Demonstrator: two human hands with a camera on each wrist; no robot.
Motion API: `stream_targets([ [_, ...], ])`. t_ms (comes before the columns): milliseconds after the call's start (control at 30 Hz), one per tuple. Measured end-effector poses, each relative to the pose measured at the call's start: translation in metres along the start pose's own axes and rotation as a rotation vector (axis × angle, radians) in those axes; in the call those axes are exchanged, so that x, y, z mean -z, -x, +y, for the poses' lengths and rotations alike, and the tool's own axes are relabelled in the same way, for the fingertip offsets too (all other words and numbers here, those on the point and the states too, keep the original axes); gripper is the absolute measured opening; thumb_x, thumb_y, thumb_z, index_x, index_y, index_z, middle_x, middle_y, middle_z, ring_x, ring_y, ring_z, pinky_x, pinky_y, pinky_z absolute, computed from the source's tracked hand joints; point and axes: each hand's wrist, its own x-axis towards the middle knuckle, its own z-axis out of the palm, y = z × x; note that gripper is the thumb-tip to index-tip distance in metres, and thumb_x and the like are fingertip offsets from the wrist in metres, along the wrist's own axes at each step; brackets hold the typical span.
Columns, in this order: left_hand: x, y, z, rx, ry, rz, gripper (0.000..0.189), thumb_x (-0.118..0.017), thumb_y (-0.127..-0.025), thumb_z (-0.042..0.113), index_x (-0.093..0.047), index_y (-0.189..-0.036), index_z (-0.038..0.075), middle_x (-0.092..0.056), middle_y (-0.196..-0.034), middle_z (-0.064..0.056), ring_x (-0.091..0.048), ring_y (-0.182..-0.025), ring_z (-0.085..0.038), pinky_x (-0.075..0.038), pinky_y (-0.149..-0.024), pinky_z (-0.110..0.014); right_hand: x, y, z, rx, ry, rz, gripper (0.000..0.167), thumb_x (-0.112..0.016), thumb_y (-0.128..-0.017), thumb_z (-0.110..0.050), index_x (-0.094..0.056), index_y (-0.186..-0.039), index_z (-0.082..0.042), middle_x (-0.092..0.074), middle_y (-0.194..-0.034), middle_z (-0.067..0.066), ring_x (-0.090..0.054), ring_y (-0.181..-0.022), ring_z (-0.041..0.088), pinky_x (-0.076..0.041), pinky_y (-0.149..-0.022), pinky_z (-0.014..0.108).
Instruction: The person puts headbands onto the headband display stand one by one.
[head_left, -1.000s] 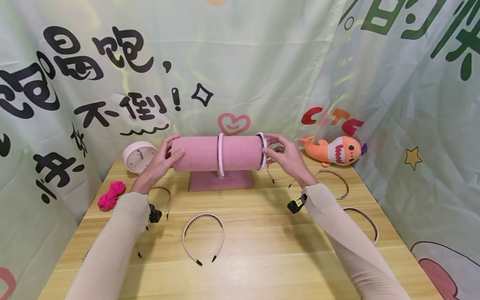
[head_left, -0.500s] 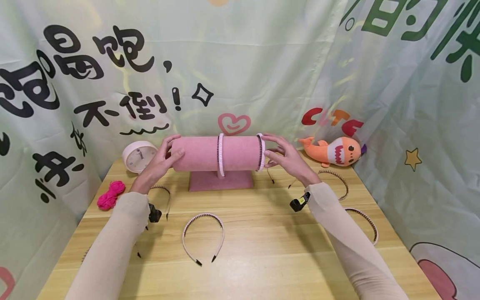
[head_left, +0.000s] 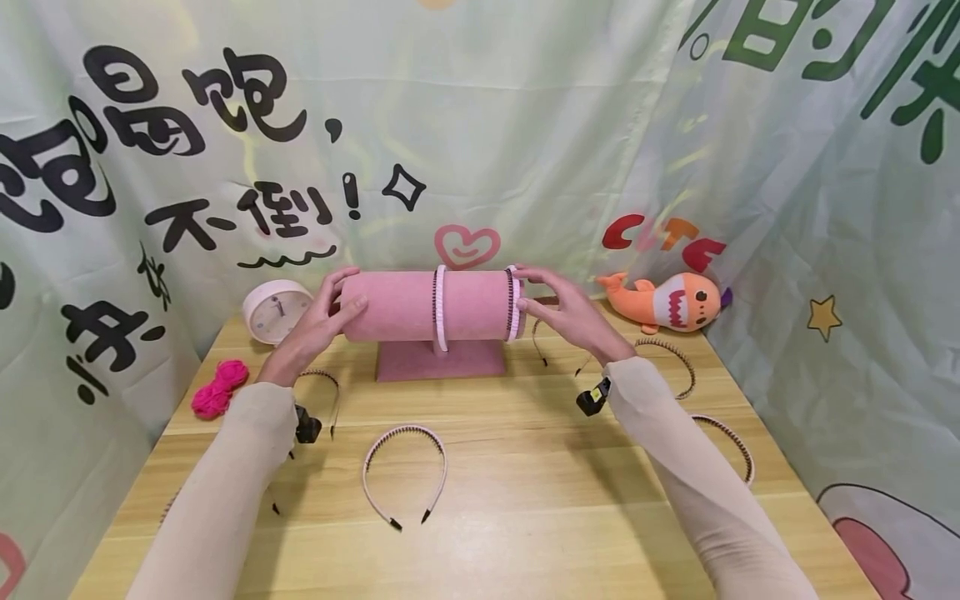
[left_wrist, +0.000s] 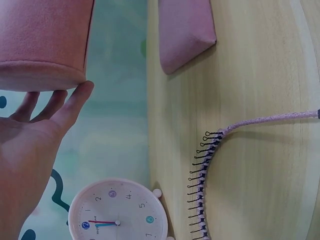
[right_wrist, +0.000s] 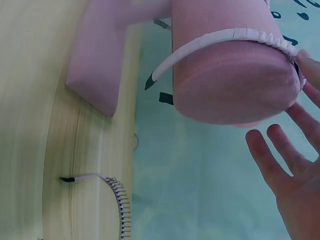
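A pink padded headband stand (head_left: 397, 308), a horizontal roll on a flat base, stands at the back centre of the table. My left hand (head_left: 311, 329) holds the roll's left end, thumb along its front; in the left wrist view several fingers (left_wrist: 72, 107) touch the end face. One pale pink headband (head_left: 441, 312) hangs round the middle of the roll. Another headband (right_wrist: 200, 45) sits just inside the right end, its dark tips hanging free. Against it my right hand (head_left: 573, 312) rests thumb and index fingertips, while its other fingers (right_wrist: 262, 152) spread loosely below.
More toothed headbands lie on the wooden table (head_left: 525, 517): one front centre (head_left: 406, 429), others at both sides. A white clock (head_left: 276, 313) and a bright pink yarn bundle (head_left: 220, 389) sit left, an orange plush toy (head_left: 667, 302) back right. Printed cloth hangs behind.
The right-hand headband has moved a little left along the roll, so the roll's end now shows beyond it. My right fingers drew back slightly, then came against it again. My left hand stays put.
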Motion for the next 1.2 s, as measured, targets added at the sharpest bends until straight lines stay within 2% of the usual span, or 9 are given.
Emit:
stream_targets([
  [333, 0.0, 0.0, 0.0, 0.001, 0.01, 0.0, 0.075, -0.059, -0.112, 0.047, -0.018, -0.172, 0.033, -0.022, -0.18, -0.011, -0.027, -0.164, -0.04, -0.031, -0.129, -0.066, -0.01, -0.012, -0.003, 0.018, 0.082, -0.009, 0.048, -0.073, -0.108, -0.031, -0.061, -0.154, -0.023, -0.051, -0.168, -0.004, -0.041, -0.159, 0.023, -0.033, -0.131, 0.054],
  [567, 0.0, -0.001, 0.0, -0.003, -0.001, 0.002, 0.073, -0.059, -0.112, 0.048, -0.019, -0.172, 0.034, -0.022, -0.18, -0.012, -0.026, -0.165, -0.04, -0.029, -0.129, -0.066, -0.014, -0.016, -0.008, -0.028, 0.153, -0.002, 0.049, -0.074, -0.105, -0.044, -0.062, -0.152, -0.036, -0.055, -0.163, -0.009, -0.04, -0.156, 0.025, -0.032, -0.128, 0.063],
  [700, 0.0, -0.002, -0.001, -0.002, 0.021, -0.005, 0.073, -0.058, -0.112, 0.047, -0.018, -0.172, 0.033, -0.023, -0.179, -0.011, -0.028, -0.164, -0.039, -0.031, -0.129, -0.065, -0.018, -0.021, -0.012, -0.024, 0.167, -0.02, 0.049, -0.074, -0.105, -0.046, -0.063, -0.151, -0.036, -0.055, -0.162, -0.006, -0.038, -0.156, 0.027, -0.032, -0.128, 0.063],
  [933, -0.001, -0.001, -0.002, -0.009, 0.0, 0.008, 0.072, -0.059, -0.112, 0.048, -0.02, -0.171, 0.034, -0.023, -0.179, -0.013, -0.025, -0.165, -0.041, -0.028, -0.13, -0.066, -0.023, -0.03, -0.02, -0.017, 0.232, -0.032, 0.049, -0.074, -0.104, -0.046, -0.064, -0.15, -0.032, -0.053, -0.163, 0.001, -0.033, -0.159, 0.03, -0.029, -0.128, 0.063],
  [1200, -0.002, -0.002, -0.002, -0.014, -0.005, 0.014, 0.075, -0.059, -0.112, 0.046, -0.018, -0.172, 0.026, -0.024, -0.179, -0.013, -0.026, -0.164, -0.041, -0.028, -0.13, -0.066, -0.028, -0.038, -0.026, 0.0, 0.293, -0.044, 0.046, -0.074, -0.105, -0.042, -0.066, -0.149, -0.029, -0.06, -0.158, 0.001, -0.041, -0.151, 0.03, -0.032, -0.126, 0.061],
])
